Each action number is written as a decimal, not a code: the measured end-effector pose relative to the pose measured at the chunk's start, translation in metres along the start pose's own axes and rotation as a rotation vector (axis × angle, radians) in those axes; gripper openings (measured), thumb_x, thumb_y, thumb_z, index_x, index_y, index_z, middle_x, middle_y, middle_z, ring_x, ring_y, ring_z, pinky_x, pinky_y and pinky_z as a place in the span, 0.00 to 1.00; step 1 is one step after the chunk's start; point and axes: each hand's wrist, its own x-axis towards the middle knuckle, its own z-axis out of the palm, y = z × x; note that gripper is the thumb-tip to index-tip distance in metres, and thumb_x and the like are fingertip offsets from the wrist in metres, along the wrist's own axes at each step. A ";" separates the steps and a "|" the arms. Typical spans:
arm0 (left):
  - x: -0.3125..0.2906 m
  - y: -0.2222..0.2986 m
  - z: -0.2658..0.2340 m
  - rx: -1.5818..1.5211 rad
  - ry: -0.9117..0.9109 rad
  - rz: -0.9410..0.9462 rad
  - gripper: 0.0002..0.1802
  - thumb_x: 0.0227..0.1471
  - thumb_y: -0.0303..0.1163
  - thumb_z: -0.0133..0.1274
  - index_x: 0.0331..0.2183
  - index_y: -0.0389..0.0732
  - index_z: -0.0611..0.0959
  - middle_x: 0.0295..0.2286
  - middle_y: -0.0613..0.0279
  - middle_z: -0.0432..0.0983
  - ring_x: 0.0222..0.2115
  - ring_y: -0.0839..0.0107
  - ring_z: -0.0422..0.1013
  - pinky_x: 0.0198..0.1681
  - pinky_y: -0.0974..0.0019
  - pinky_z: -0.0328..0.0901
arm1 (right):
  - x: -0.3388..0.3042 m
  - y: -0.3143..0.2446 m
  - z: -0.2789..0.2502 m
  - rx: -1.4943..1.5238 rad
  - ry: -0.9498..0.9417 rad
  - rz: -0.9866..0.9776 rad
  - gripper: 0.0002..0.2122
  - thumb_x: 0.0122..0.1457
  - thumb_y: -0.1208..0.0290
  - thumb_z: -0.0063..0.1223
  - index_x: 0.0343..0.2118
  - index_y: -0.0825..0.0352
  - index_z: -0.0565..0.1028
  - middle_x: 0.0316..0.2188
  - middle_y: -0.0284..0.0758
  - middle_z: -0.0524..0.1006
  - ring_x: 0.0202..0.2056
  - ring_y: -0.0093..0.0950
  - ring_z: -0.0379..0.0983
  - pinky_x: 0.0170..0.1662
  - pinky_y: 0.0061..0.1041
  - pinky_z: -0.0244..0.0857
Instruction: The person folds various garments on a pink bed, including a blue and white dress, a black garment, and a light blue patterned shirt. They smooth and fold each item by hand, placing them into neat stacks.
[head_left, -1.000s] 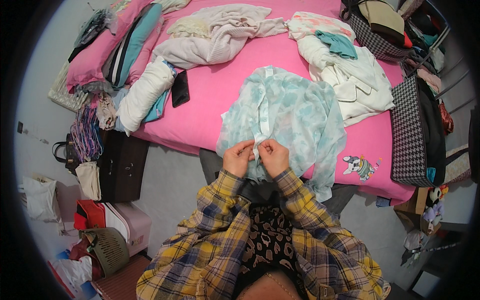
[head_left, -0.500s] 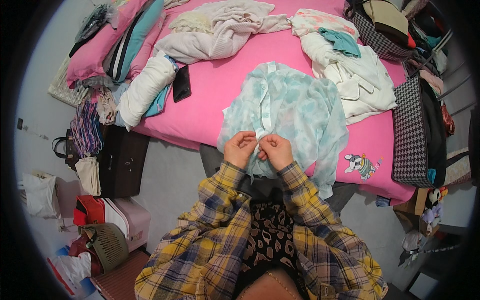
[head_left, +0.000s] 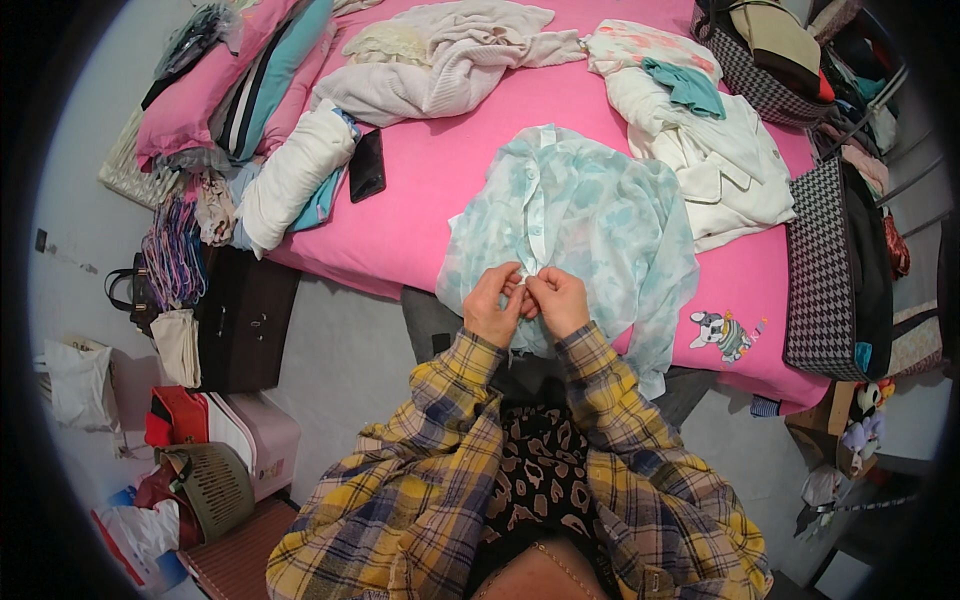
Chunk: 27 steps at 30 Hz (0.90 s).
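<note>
Bed (head_left: 430, 215) with a pink sheet carries everything; work is at its near edge, about mid-length.

Blouse (head_left: 590, 215): pale blue-green, sheer, blotchy print, spread front-up on the sheet, collar pointing to the far side, hem hanging over the near edge toward the person. A white front strip (head_left: 537, 205) runs down its middle. Fabric is thin and wrinkled, so I'd expect it to slip and bunch easily.

Step in hand, as I read it: fastening the front near the hem. Looks like a button, but it's too small to tell.

Left hand (head_left: 492, 305): clenched in a pinch on the lower end of the strip, fingers curled in.
Right hand (head_left: 560, 300): same, pinching the opposite edge, touching the left hand. Both sit just over the near edge of the bed.

Next move, judged: needs both edges held aligned and taut, a fine fingertip push, no tugging on the sheer cloth. Risk is a skewed front if the two sides are offset.

Rest of the bed: beige sweater (head_left: 440, 60) at the far edge, white jacket (head_left: 715, 160) toward the right edge with a teal cloth (head_left: 685, 85) on it, rolled white bundle (head_left: 295, 170) at the left edge, black phone (head_left: 366, 165) just beside it. Checked bag (head_left: 820, 265) hangs off the right edge.
</note>
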 end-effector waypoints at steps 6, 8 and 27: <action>-0.003 -0.010 -0.001 -0.109 0.021 -0.047 0.12 0.43 0.19 0.56 0.34 0.35 0.78 0.31 0.56 0.71 0.27 0.70 0.73 0.30 0.70 0.68 | 0.000 0.004 -0.001 0.016 -0.012 -0.018 0.07 0.57 0.74 0.46 0.25 0.70 0.69 0.18 0.33 0.74 0.18 0.19 0.70 0.20 0.16 0.62; -0.003 -0.011 -0.002 -0.164 0.018 -0.039 0.10 0.44 0.21 0.57 0.33 0.35 0.78 0.29 0.57 0.72 0.27 0.70 0.73 0.30 0.71 0.68 | -0.001 0.003 0.000 0.027 -0.013 -0.026 0.07 0.57 0.74 0.47 0.25 0.70 0.69 0.18 0.32 0.73 0.17 0.19 0.69 0.20 0.16 0.61; 0.006 -0.015 -0.017 -0.716 -0.325 -0.744 0.13 0.48 0.28 0.58 0.35 0.32 0.77 0.26 0.64 0.76 0.24 0.82 0.68 0.25 0.78 0.62 | -0.003 0.003 -0.001 0.219 -0.058 -0.044 0.06 0.57 0.74 0.47 0.25 0.69 0.68 0.16 0.29 0.68 0.16 0.17 0.62 0.20 0.17 0.56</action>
